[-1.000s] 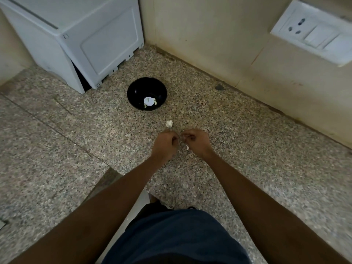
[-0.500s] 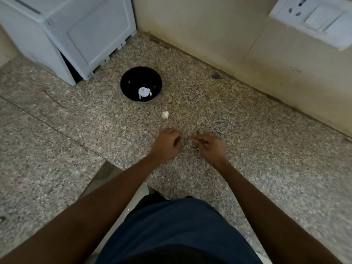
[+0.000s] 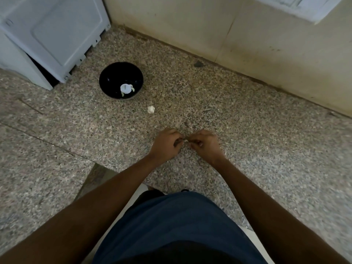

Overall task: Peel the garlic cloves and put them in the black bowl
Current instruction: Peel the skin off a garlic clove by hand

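Note:
A black bowl (image 3: 106, 79) stands on the speckled granite counter, with pale peeled garlic pieces (image 3: 127, 88) lying in its bottom. A white chunk of garlic (image 3: 151, 109) lies on the counter just right of the bowl and nearer to me. Closer in, my left hand (image 3: 165, 144) and my right hand (image 3: 204, 144) meet fingertip to fingertip. Both pinch a small pale garlic clove (image 3: 185, 141) between them. Curled fingers hide most of the clove.
A white appliance (image 3: 51, 35) stands at the back left, right behind the bowl. A cream wall (image 3: 247, 44) runs along the back, with a white switch plate (image 3: 297, 6) at the top right. A small dark stone (image 3: 198, 64) lies at the wall's foot.
My hands came apart half a second ago and have now closed together again on the clove. The view has tilted slightly downward.

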